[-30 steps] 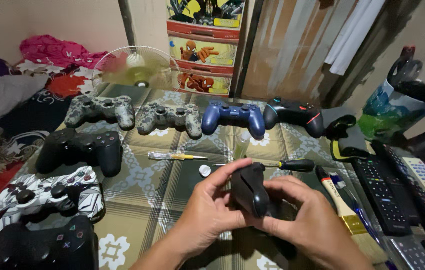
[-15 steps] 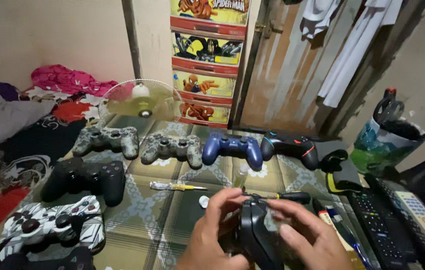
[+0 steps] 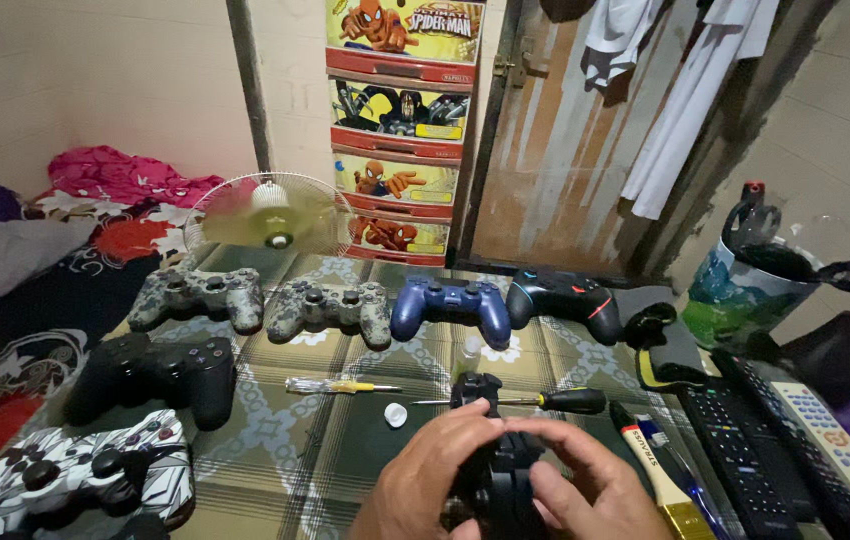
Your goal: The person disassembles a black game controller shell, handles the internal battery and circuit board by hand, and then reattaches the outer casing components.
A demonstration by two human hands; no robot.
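At the bottom edge of the head view, both my hands grip one black game controller (image 3: 501,470), held end-on so a handle points away from me. My left hand (image 3: 435,480) wraps its left side and my right hand (image 3: 585,485) covers its right side. Just beyond them on the patterned mat lie a black-handled screwdriver (image 3: 545,401), a yellow-handled screwdriver (image 3: 340,385) and a small white cap (image 3: 396,414).
Two camouflage controllers (image 3: 195,295) (image 3: 327,306), a blue one (image 3: 452,305) and a black-red one (image 3: 565,300) lie in a row. A black controller (image 3: 160,375) and a white-patterned one (image 3: 85,475) sit left. A fan (image 3: 267,218), drawer unit (image 3: 400,130), remotes (image 3: 745,455), brush (image 3: 657,470) surround.
The view has tilted upward, so my hands and the controller now sit lower in the picture. My fingers have closed further over the controller, which has turned more end-on.
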